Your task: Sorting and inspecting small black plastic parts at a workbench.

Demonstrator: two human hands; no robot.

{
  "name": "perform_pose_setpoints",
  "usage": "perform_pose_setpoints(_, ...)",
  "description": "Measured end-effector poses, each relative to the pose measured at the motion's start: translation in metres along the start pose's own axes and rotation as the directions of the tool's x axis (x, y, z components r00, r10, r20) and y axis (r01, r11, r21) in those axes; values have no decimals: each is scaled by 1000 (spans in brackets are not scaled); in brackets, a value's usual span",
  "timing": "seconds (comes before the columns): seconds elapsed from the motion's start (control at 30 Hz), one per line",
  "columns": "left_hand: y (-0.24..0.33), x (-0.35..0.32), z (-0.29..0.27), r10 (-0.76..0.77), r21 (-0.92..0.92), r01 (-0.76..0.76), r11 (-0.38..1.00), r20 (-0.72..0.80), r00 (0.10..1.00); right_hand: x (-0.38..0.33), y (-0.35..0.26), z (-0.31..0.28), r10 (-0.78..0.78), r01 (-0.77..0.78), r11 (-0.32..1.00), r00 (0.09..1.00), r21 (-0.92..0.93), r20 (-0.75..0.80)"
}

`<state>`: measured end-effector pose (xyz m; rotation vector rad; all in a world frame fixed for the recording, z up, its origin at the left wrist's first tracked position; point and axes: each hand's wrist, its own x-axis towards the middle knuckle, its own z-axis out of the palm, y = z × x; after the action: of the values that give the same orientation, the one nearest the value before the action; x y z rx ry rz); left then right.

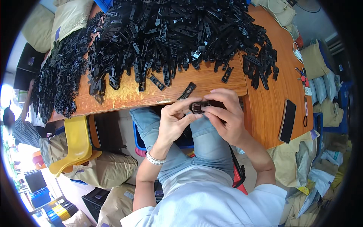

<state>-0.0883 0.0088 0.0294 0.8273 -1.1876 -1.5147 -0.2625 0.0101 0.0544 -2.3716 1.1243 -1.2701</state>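
Observation:
Between my two hands, just over the front edge of the wooden table, is a small black plastic part (197,107). My left hand (174,120) pinches its left end between thumb and fingers. On its right side, the fingers of my right hand (226,115) close on the same part. Its far end is partly hidden by my fingers. Just beyond my hands lies a single black plastic clip-like piece (187,90) on the table. A big heap of similar black parts (162,41) covers the far side, and a few loose ones lie along its near border.
The wooden table (128,99) has a worn, scratched front edge. At right lie a dark phone (287,121), scissors (305,113) and a white device (297,53). A yellow chair (77,143) and brown sacks (104,170) stand at left. A person (23,132) is at the far left.

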Motion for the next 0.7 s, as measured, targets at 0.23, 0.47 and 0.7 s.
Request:
perform_pose_setpoints(0.23, -11, 6, -8, -58, -230, 54, 972, -13, 998, -5, -2, -7, 153, -142, 986, 978, 84, -140)
perform_pose_setpoints(0.47, 5, 10, -9, -412, -505, 508, 698, 297, 861, 3, 3, -15, -254, 296, 921, 949, -252, 185)
perform_pose_setpoints(0.7, 0, 6, -11, -451, -559, 564, 608, 341, 825, 7, 0, -16, -75, 48, 994, 954, 98, 290)
